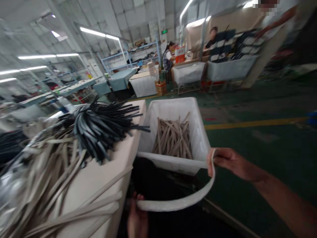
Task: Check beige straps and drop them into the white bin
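A beige fabric strap (pixel 173 204) hangs in a slack curve between my two hands. My right hand (pixel 224 160), raised by the near right corner of the white bin, pinches one end, which bends over the fingers. Low in the view, beside the table edge, my left hand (pixel 137 215) is closed on the other end; its fingers are partly blurred. Many similar beige straps (pixel 173 138) lie in a loose heap inside the white plastic bin (pixel 203 132). More beige straps (pixel 61 172) are spread over the table on the left.
A bundle of black straps (pixel 101 125) fans over the pale tabletop (pixel 99 178), some ends jutting past its edge toward the bin. Farther off stand white carts (pixel 189 72), a cardboard box (pixel 160 87) and several people at work. Green floor (pixel 247 142) with a yellow line runs right.
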The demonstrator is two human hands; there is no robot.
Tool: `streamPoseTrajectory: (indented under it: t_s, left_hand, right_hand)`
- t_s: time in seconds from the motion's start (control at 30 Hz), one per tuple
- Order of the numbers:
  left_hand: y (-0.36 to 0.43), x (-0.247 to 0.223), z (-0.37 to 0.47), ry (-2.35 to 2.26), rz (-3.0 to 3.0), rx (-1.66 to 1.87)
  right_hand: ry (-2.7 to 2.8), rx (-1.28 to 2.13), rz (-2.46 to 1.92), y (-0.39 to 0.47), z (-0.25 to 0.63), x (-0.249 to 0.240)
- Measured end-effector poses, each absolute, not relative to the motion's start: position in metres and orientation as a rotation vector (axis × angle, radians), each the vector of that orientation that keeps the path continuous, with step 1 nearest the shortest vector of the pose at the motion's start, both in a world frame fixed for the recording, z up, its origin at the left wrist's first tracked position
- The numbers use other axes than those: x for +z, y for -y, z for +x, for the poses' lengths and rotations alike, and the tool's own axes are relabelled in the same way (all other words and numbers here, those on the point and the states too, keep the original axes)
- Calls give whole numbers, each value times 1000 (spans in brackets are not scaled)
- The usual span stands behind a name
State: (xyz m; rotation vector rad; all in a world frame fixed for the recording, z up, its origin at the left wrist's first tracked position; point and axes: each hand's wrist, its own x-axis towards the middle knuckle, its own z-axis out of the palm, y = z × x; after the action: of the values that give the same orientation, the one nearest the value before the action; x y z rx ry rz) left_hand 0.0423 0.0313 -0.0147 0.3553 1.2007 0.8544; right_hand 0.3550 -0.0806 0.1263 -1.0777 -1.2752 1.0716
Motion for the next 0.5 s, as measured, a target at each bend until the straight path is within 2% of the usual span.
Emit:
streamPoseTrajectory:
  t_s: [0.07, 0.27, 0.5]
  left_hand:
    - [-13, -21, 29, -1186, 433, 897]
    - [22, -16, 53, -915, 778, 607]
    - [25, -16, 61, -635, 920, 389]
  right_hand:
    - [1197, 1228, -1088, 72, 360, 108]
    - [964, 1711, -953, 25, 309, 53]
    - [831, 1913, -770, -21, 269, 44]
